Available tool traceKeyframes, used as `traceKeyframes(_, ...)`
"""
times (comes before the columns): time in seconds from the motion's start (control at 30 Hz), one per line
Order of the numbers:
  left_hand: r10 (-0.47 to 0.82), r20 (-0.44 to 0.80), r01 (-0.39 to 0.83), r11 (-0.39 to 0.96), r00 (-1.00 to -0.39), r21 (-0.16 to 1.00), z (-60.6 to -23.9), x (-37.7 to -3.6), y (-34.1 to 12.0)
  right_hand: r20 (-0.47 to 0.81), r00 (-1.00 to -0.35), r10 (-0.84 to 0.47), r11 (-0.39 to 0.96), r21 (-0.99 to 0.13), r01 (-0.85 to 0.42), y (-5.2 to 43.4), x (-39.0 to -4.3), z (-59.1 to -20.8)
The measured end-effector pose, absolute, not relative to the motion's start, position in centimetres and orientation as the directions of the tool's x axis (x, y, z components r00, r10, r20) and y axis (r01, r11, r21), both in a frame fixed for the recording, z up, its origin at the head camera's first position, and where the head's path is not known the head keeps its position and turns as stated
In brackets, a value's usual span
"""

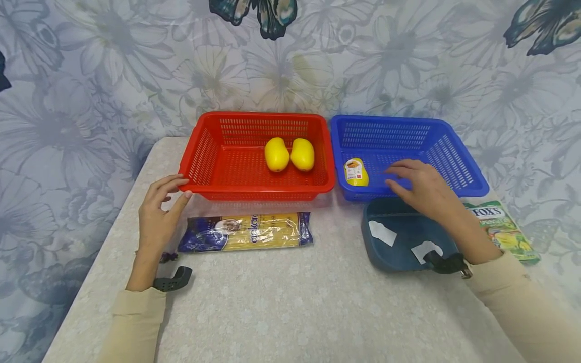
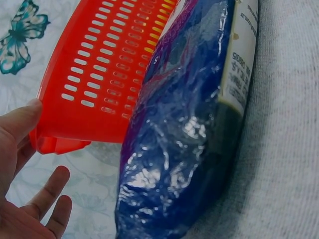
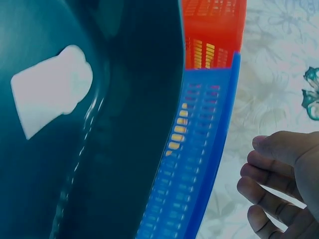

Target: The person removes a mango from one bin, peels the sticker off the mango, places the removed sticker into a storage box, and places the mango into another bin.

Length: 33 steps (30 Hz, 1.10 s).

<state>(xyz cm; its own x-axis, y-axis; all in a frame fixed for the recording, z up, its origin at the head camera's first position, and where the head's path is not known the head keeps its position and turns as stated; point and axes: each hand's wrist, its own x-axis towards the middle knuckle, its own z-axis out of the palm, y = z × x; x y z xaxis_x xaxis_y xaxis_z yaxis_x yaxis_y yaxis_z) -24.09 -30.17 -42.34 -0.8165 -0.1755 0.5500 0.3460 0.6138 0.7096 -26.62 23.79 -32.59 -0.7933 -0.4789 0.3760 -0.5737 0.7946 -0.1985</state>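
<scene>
My left hand (image 1: 160,209) is at the near left corner of the red basket (image 1: 254,194), thumb and index finger pinching its rim; the other fingers hang loose in the left wrist view. Inside that basket lie two yellow mango-shaped fruits (image 1: 276,155), side by side at the right. My right hand (image 1: 419,189) hovers over the near side of the blue basket (image 1: 390,121), fingers loosely bent, nothing between them. A smaller yellow fruit (image 1: 363,177) with a white printed label sits in the blue basket's near left corner, left of my right fingertips.
A dark teal tub (image 1: 399,257) with two white scraps (image 1: 382,233) inside stands before the blue basket, under my right forearm. A blue-and-yellow plastic packet (image 1: 247,232) lies before the red basket. At the right lies a green FOX'S bag (image 1: 504,232). The patterned wall rises behind.
</scene>
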Motion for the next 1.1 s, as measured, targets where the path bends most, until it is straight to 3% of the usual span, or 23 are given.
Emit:
traceKeyframes(0.4, -0.181, 0.541, 0.341, 0.605, -0.821, 0.719, -42.4, -24.1, -30.0, 0.421, -0.79, -0.446, 0.813, -0.179, -0.554, 27.6, -26.5, -32.9)
traceKeyframes(1.1, -0.201, 0.499, 0.302, 0.59, -0.843, 0.749, -42.9, -24.3, -30.2, 0.41, -0.84, -0.356, 0.873, -0.175, -0.456, 32.9, -25.6, -33.3)
